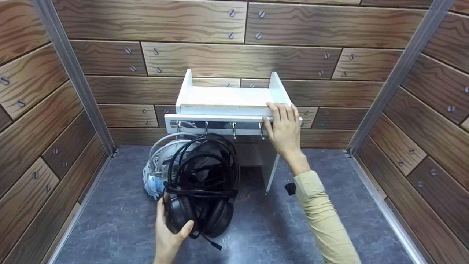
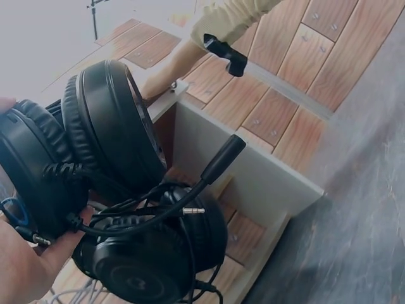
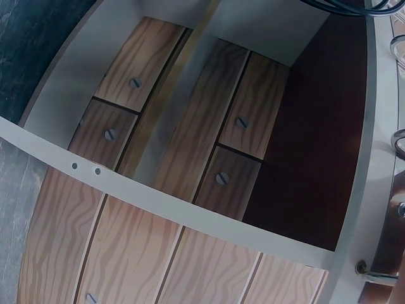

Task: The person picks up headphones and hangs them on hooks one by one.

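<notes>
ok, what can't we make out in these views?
Left hand: head view, most of its fingers are behind the black headphones.
White bundle: head view, right part covered by the black headphones.
Right hand: head view, palm side hidden by its own back, so its grip on the shelf is unclear.
Emblem on a lower ear cup: left wrist view, too small and dark to read.

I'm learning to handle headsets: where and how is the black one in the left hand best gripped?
Probably by the left ear cup in the head view, with the left hand coming from the near left, thumb in front, fingers behind. The cup is chunky and sits low. Dark cables cross the middle and a thin microphone boom juts below, so both look poorer.
</notes>
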Available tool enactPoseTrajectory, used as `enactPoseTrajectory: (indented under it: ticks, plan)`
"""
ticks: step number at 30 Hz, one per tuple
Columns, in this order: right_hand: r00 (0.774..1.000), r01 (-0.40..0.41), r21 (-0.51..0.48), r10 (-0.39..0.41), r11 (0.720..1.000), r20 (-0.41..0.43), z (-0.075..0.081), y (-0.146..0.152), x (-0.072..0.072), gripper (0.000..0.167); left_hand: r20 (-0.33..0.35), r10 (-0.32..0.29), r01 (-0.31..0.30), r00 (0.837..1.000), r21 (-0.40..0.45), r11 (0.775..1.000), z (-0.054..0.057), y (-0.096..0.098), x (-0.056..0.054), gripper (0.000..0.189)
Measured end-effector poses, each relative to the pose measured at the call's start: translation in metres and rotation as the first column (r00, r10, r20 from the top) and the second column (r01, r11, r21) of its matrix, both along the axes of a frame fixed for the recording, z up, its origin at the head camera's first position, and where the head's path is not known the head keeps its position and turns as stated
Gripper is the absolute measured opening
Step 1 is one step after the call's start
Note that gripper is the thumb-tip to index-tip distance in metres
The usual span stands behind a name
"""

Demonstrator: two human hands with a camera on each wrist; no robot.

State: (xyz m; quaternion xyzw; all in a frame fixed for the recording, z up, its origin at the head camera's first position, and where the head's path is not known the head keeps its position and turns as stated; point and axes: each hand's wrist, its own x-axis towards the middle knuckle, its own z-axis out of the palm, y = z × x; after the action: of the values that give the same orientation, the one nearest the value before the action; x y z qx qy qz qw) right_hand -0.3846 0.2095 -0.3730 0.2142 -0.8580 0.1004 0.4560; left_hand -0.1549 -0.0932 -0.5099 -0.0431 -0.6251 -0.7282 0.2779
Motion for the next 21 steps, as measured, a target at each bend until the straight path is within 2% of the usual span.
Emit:
enactPoseTrajectory:
  ticks: [5,11,15,21]
  plan:
    - [1.000,-0.002,-0.001,0.002,1.000,-0.004,0.000,-0.001,0.000,0.045,0.008,-0.009,0.009,1.000,-0.004,1.000,-0.002,0.005,-0.002,0.092]
    - [1.000,-0.002,-0.008,0.002,1.000,-0.005,-0.001,0.001,0.000,0.045,-0.052,-0.049,0.050,0.997,0.004,0.999,-0.001,0.012,-0.007,0.090]
    - [1.000,-0.004,-0.011,0.004,1.000,-0.003,0.000,0.000,0.000,0.045,-0.092,-0.053,0.052,0.994,-0.010,0.999,0.002,0.018,-0.012,0.090]
    - [1.000,-0.007,-0.012,0.007,1.000,-0.007,-0.001,-0.001,0.000,0.045,-0.078,-0.048,0.046,0.996,-0.021,0.999,0.008,0.028,-0.017,0.091]
